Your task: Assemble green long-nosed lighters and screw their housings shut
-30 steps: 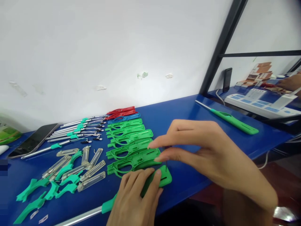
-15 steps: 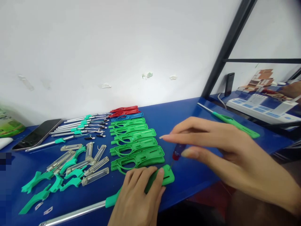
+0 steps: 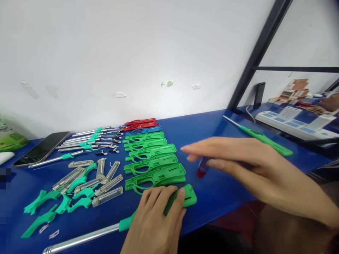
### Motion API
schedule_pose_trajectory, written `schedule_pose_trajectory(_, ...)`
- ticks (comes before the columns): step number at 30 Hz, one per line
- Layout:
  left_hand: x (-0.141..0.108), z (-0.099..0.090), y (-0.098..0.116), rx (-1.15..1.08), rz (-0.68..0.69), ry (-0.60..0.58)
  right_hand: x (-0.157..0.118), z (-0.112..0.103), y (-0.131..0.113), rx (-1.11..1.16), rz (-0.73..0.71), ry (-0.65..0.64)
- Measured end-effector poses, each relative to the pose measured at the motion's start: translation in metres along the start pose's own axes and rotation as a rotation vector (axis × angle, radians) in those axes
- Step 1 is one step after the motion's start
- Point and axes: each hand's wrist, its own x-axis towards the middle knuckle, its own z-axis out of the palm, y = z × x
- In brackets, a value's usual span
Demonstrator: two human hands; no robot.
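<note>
A green lighter (image 3: 190, 198) with a long metal tube lies at the table's front edge. My left hand (image 3: 156, 218) is closed over its handle and presses it to the table. Above the handle's end, my right hand (image 3: 238, 162) pinches a small screwdriver (image 3: 202, 167) with a purple and red grip between thumb and fingers. The screwdriver stands tilted, its thin shaft reaching down to a hole near the end of the handle. Beyond my left hand several green handle shells (image 3: 156, 174) lie in a row, with blue and red ones behind.
On the left are clear fuel tanks (image 3: 108, 196), teal triggers (image 3: 39, 220), metal tubes with wires (image 3: 57, 159) and a phone (image 3: 42, 148). Another green lighter (image 3: 261, 137) lies at the right, near a black metal frame (image 3: 254, 58) and a white power strip (image 3: 296, 123).
The fingers of my right hand have flattened and shifted slightly around the screwdriver grip, and the grip leans a little further right. My left hand stays on the lighter.
</note>
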Motion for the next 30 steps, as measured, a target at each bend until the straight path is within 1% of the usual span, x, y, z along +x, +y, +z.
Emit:
schedule_pose_trajectory(1,0.000,0.000,0.000,-0.001,-0.001,-0.001,0.001,0.001,-0.001,0.046,0.018,-0.013)
schedule_pose_trajectory(3,0.001,-0.001,0.001,-0.001,-0.003,-0.006,0.004,0.005,-0.002,0.074,0.045,0.010)
schedule_pose_trajectory(6,0.002,-0.002,0.001,0.001,-0.009,-0.021,0.009,0.008,-0.003,-0.040,0.000,0.103)
schedule_pose_trajectory(7,0.002,-0.002,0.001,0.002,-0.011,-0.022,0.009,0.007,-0.002,-0.081,-0.015,0.113)
schedule_pose_trajectory(8,0.002,-0.001,0.001,0.002,-0.012,-0.020,0.007,0.006,-0.002,-0.107,-0.019,0.105)
schedule_pose_trajectory(10,0.002,-0.001,0.001,0.001,-0.014,-0.020,0.001,0.001,-0.002,-0.112,-0.022,0.044)
schedule_pose_trajectory(12,0.001,-0.001,0.000,-0.002,-0.013,-0.022,-0.004,-0.005,-0.002,-0.046,-0.038,-0.050)
schedule_pose_trajectory(14,-0.001,-0.002,0.001,-0.006,-0.010,-0.026,-0.005,-0.006,-0.005,0.044,-0.047,-0.085)
schedule_pose_trajectory(17,-0.001,-0.002,0.000,-0.014,-0.015,-0.033,0.001,0.000,-0.010,0.068,-0.018,-0.038)
schedule_pose_trajectory(20,0.000,0.001,0.000,-0.005,-0.011,-0.014,0.004,0.007,-0.012,-0.052,0.036,0.015)
schedule_pose_trajectory(22,0.001,0.002,0.001,0.002,-0.012,0.001,0.000,0.007,-0.011,-0.119,0.055,0.029)
schedule_pose_trajectory(24,0.001,0.002,0.002,0.009,-0.025,0.010,-0.008,0.002,-0.009,-0.118,0.036,-0.001)
schedule_pose_trajectory(27,0.002,0.003,0.001,0.029,-0.023,0.021,-0.014,-0.004,-0.006,-0.032,-0.002,-0.077)
schedule_pose_trajectory(28,0.002,0.004,0.001,0.037,-0.016,0.025,-0.013,-0.004,-0.006,-0.025,-0.004,-0.083)
schedule_pose_trajectory(30,0.002,0.006,-0.002,0.053,0.007,0.033,-0.008,0.000,-0.004,-0.093,0.004,-0.035)
